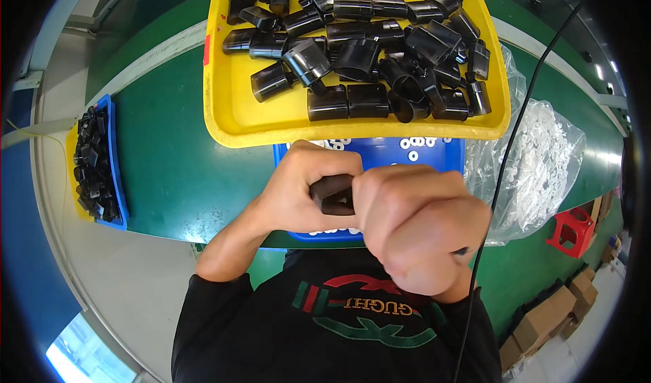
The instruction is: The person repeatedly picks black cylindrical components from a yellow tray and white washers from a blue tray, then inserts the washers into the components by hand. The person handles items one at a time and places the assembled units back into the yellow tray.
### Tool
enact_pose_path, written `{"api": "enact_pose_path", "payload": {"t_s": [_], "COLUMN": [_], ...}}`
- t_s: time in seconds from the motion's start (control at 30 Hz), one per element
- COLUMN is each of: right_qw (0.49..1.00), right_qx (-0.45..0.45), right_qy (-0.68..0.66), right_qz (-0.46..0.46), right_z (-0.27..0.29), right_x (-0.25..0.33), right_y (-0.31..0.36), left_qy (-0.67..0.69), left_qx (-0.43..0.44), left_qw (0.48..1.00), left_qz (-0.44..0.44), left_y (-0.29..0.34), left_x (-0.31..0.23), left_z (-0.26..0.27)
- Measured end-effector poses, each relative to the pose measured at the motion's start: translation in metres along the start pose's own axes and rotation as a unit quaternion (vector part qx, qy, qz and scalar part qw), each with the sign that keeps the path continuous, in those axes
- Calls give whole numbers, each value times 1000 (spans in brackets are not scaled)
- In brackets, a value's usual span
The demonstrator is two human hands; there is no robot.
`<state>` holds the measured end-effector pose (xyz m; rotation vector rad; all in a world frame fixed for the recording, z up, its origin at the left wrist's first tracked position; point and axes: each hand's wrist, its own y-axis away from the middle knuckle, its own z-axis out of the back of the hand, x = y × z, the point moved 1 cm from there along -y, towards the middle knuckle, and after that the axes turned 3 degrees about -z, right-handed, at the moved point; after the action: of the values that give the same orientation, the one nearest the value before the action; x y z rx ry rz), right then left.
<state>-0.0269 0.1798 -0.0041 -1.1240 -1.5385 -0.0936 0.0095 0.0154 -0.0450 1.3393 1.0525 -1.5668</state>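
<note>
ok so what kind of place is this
Probably a factory assembly workshop: there's a yellow tray heaped with black parts, a clear bag of small white rings, and a long green workbench.

A black short-sleeved T-shirt (pixel 271 342) carries gold lettering (pixel 378 306), a curved red band (pixel 359 283), a curved green band (pixel 376 334) and green-red-green stripes (pixel 311 299); left hand (pixel 305 183) and right hand (pixel 420 224) are bare
</note>
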Motion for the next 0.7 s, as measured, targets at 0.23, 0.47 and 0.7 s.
{"api": "enact_pose_path", "payload": {"t_s": [0.23,0.47,0.7], "right_qw": [988,996,1000], "right_qx": [94,80,27], "right_qy": [-88,-10,-4], "right_qz": [84,27,1], "right_z": [20,14,5], "right_x": [7,3,0], "right_y": [-25,-15,-14], "left_qy": [-23,-29,7], "left_qx": [-10,3,-10], "left_qw": [999,999,1000], "left_qz": [-24,-17,-25], "left_y": [1,2,3], "left_x": [-2,0,0], "left_z": [1,-1,-4]}}
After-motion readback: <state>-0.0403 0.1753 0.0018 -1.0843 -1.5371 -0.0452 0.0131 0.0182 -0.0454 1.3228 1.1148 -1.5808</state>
